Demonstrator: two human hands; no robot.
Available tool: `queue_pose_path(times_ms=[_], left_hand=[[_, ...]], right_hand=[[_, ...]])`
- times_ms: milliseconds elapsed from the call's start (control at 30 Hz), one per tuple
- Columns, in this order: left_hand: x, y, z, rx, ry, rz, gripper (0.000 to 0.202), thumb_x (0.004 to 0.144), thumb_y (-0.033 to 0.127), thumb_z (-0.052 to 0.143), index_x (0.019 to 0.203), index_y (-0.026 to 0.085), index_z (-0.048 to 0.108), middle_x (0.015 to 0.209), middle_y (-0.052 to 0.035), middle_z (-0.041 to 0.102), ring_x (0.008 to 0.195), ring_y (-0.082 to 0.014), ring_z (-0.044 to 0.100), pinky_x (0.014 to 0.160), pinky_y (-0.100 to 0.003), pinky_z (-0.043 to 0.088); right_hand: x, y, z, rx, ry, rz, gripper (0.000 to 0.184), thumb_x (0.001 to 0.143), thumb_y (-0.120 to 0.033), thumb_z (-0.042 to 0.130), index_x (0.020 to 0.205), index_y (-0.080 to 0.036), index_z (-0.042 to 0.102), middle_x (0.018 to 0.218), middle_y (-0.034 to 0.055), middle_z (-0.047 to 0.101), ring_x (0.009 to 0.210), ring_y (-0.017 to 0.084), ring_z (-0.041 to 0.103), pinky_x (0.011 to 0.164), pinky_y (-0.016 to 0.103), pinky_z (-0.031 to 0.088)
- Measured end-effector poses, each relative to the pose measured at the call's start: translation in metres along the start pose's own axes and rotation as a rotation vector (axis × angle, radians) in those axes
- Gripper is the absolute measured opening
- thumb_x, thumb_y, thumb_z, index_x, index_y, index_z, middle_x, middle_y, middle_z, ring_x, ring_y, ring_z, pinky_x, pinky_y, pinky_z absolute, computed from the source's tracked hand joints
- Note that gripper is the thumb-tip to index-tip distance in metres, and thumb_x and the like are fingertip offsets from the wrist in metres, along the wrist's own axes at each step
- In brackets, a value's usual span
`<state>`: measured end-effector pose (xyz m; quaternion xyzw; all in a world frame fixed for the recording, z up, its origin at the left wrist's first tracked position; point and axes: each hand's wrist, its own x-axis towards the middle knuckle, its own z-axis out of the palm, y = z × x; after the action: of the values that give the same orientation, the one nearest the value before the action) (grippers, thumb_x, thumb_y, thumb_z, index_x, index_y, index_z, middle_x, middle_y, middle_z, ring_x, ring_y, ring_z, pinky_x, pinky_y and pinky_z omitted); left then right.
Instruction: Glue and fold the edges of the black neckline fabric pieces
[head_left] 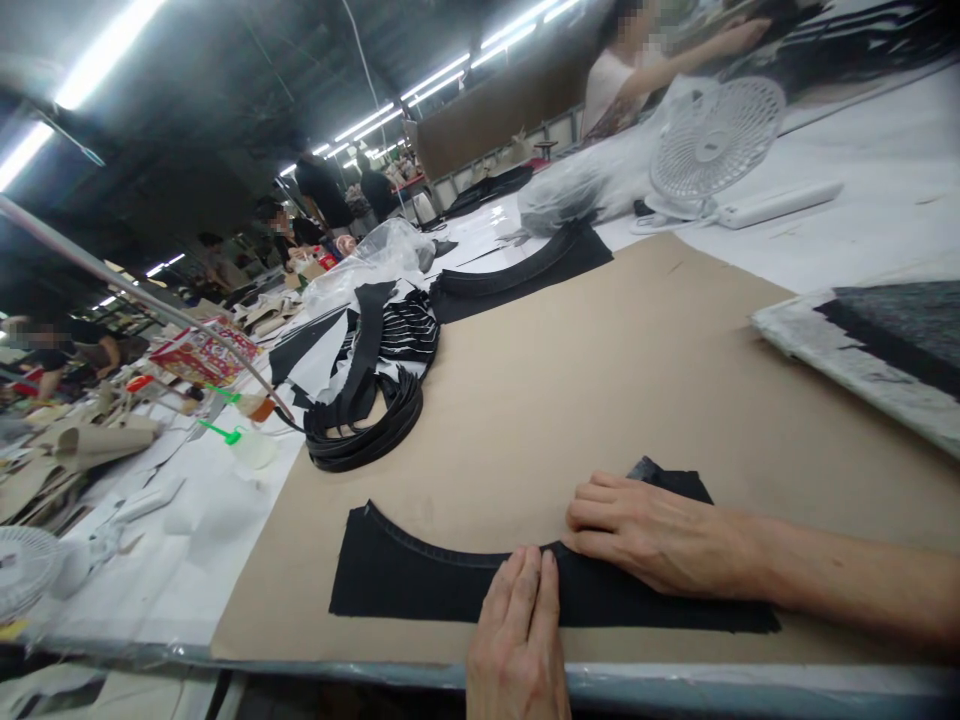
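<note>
A black fabric piece (420, 590) with a concave curved upper edge lies flat near the table's front side. A narrow band (442, 552) runs along that curve. My left hand (519, 625) rests on the piece at its middle, fingers straight, close together and pressed flat near the curved edge. Just to its right, my right hand (649, 530) has its fingers bent over the curved edge and closed on it; the thumb is hidden. Beyond my right hand the piece's upper right corner (679, 483) shows, with a bit of band standing up.
Brown board (540, 400) covers the worktop. A coil of black strips (367, 440) lies at left beside stacked black pieces (409, 325). Another curved black piece (525, 275) lies farther back. A white fan (716, 140), a pale slab (810, 345) and green-tipped bottles (244, 440) stand around.
</note>
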<state>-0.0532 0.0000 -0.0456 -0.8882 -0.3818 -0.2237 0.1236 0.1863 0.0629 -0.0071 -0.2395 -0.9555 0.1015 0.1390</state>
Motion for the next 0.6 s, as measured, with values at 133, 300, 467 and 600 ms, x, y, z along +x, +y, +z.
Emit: queue_pose_path(times_ms=[133,300,467,600], left_hand=[[0.009,0.015,0.006,-0.033,0.103,-0.179,0.039,0.094,0.017,0.039,0.129,0.016,0.056,0.121,-0.0063,0.066,0.112,-0.0216,0.059,0.099,-0.039,0.047],[0.011,0.033,0.014,0.001,0.091,-0.247,0.038,0.097,0.029,0.039,0.127,0.015,0.058,0.120,-0.0082,0.066,0.112,-0.0244,0.059,0.100,-0.044,0.046],[-0.002,0.037,0.011,-0.004,0.097,-0.287,0.045,0.098,0.038,0.038,0.134,0.014,0.052,0.137,-0.0058,0.056,0.127,-0.0236,0.050,0.103,-0.040,0.046],[-0.009,0.016,-0.004,0.022,0.056,-0.257,0.043,0.097,0.026,0.038,0.138,0.016,0.045,0.139,-0.0033,0.054,0.132,-0.0199,0.045,0.110,-0.041,0.040]], right_hand=[[0.000,0.001,0.003,-0.060,0.010,-0.055,0.018,0.095,-0.013,0.042,0.102,-0.015,0.059,0.090,0.0050,0.057,0.080,0.020,0.048,0.075,0.037,0.034],[0.000,-0.003,0.002,-0.077,0.024,-0.076,0.018,0.095,-0.012,0.042,0.100,-0.015,0.059,0.090,0.0051,0.058,0.078,0.021,0.049,0.076,0.038,0.035],[0.000,-0.005,0.005,-0.079,0.062,-0.097,0.025,0.095,-0.009,0.035,0.099,-0.016,0.059,0.094,0.0065,0.059,0.080,0.021,0.051,0.082,0.041,0.035],[0.000,-0.005,0.006,-0.081,0.060,-0.094,0.028,0.095,-0.008,0.033,0.099,-0.016,0.059,0.094,0.0063,0.059,0.079,0.021,0.052,0.084,0.042,0.035]])
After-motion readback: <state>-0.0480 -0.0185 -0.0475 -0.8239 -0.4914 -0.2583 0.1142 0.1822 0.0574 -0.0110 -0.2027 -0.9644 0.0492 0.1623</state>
